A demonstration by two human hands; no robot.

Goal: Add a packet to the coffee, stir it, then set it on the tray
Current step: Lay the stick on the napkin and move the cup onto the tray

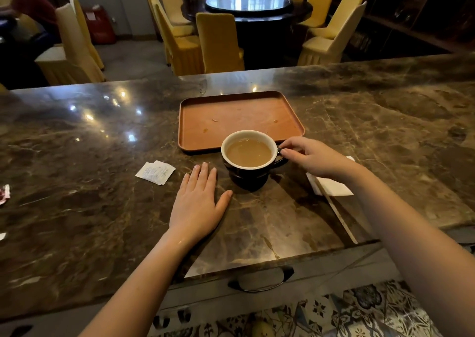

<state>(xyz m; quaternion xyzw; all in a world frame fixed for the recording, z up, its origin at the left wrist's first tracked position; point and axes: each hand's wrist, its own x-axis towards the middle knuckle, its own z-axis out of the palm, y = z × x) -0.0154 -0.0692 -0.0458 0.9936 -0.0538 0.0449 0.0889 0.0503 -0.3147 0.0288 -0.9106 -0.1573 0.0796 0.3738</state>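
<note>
The right hand [312,156] is pinching the handle of the cup [248,158], which is sitting just before the tray [239,120]. The left hand [199,200] is resting flat, released, beside it. Being nearly full, the coffee could be slopping over if lifted with a jerk.

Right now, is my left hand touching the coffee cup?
Apart. The head view shows the left hand flat on the marble counter, bare stone between its thumb and the coffee cup.

head view looks forward and down, close over the counter [102,182].
</note>
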